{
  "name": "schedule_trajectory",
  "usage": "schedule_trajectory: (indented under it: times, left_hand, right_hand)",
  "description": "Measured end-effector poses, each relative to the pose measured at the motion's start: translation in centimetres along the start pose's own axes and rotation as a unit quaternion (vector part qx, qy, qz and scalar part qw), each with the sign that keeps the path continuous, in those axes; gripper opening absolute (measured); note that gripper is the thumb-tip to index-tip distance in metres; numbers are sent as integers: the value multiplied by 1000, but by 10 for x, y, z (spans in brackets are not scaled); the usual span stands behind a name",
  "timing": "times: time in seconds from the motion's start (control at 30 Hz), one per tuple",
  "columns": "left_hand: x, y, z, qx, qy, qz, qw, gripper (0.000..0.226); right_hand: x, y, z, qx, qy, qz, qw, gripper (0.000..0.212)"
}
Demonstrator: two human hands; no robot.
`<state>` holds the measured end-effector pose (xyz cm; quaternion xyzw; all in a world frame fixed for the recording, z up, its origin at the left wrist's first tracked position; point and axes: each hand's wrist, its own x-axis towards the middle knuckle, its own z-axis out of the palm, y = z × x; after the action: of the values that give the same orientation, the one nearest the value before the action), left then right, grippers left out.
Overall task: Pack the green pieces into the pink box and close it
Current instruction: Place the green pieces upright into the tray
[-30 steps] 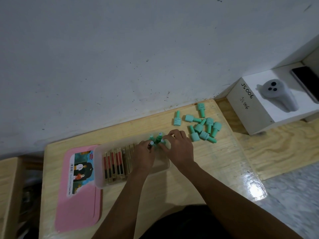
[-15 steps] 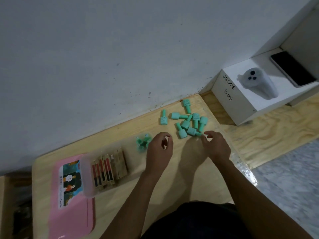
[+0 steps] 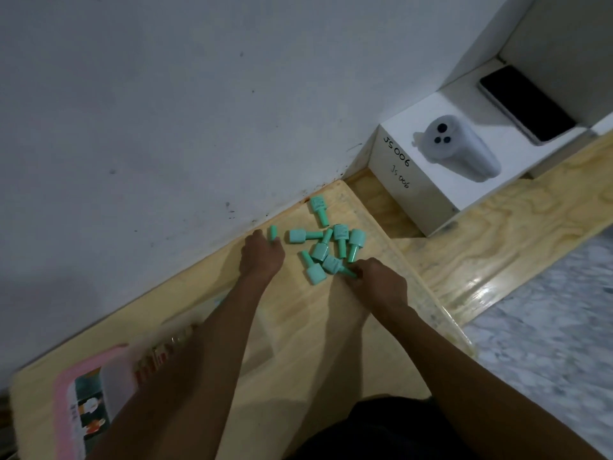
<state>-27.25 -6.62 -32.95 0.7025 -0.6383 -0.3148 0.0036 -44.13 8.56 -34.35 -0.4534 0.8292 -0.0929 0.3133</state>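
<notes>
Several green bottle-shaped pieces (image 3: 326,249) lie in a loose heap near the far right corner of the wooden table (image 3: 298,327). My left hand (image 3: 261,257) closes on one green piece (image 3: 273,233) at the heap's left side, next to the wall. My right hand (image 3: 378,283) pinches the thin end of another green piece (image 3: 333,264) at the heap's near edge. The clear box (image 3: 172,330) with its pink lid (image 3: 66,410) lies blurred at the near left, partly hidden by my left arm.
A white carton (image 3: 428,194) marked JS006 stands right of the table on a lower wooden ledge (image 3: 517,234), with a dark phone (image 3: 527,107) behind it. The grey wall runs along the table's far edge. Marbled floor shows at the right.
Both hands have moved away from the box toward the green heap. The left hand has closed on the piece by the wall and the right on one at the heap's near edge. The view shifted.
</notes>
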Motion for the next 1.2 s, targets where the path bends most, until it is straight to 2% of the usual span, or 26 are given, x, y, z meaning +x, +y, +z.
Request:
schedule_trajectory:
  times: [0.13,0.33,0.5,0.63,0.8,1.1,1.2]
  left_hand:
    - [15,1,2,4,-5,18,1000,44]
    - [15,0,2,-4,-9,56,998,29]
    - [8,-3,-14,-114,-15,66,991,27]
    - [-16,-7,-33,-231,16,89,969,21]
    - [-55,-30,-57,-328,43,96,939,17]
    - [-112,-108,-85,-342,117,91,928,16]
    - [-126,-129,-85,-336,135,76,929,12]
  right_hand:
    - [3,9,-3,45,-14,5,999,32]
    - [5,12,-7,191,10,8,982,37]
    - [-5,-3,-19,263,52,-35,963,36]
    - [-21,-31,-30,299,58,-85,949,32]
    - [-44,-73,-26,331,59,-143,931,26]
    - [-75,-121,19,302,32,-240,922,23]
    - [-80,-127,34,247,37,-261,933,25]
